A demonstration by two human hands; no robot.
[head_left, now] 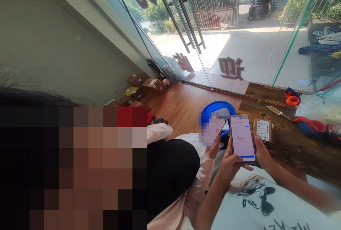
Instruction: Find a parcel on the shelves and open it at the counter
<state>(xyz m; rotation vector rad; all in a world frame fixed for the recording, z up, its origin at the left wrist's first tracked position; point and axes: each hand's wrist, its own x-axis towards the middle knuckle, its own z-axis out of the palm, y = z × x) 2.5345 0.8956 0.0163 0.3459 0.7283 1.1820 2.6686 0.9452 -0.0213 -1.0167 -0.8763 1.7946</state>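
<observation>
A smartphone (243, 139) with a lit, mostly white screen is held upright in front of my chest. My left hand (231, 160) grips its lower left side, the thumb lying over the bottom of the screen near a blue bar. Along the right edge, my right hand (262, 150) supports the phone with its fingers partly hidden behind it. Just beyond my right hand, a small cardboard parcel (263, 130) with a white label lies on the dark wooden table (290, 159).
Close on my left, another person's hand (212, 150) holds a second phone (213, 132). Behind it stands a blue bin (213, 106). A knife (279, 112), orange-handled scissors (292, 99) and a red-and-blue tape dispenser (310, 125) lie on the table. Cardboard boxes (153, 85) line the wall near glass doors (226, 45).
</observation>
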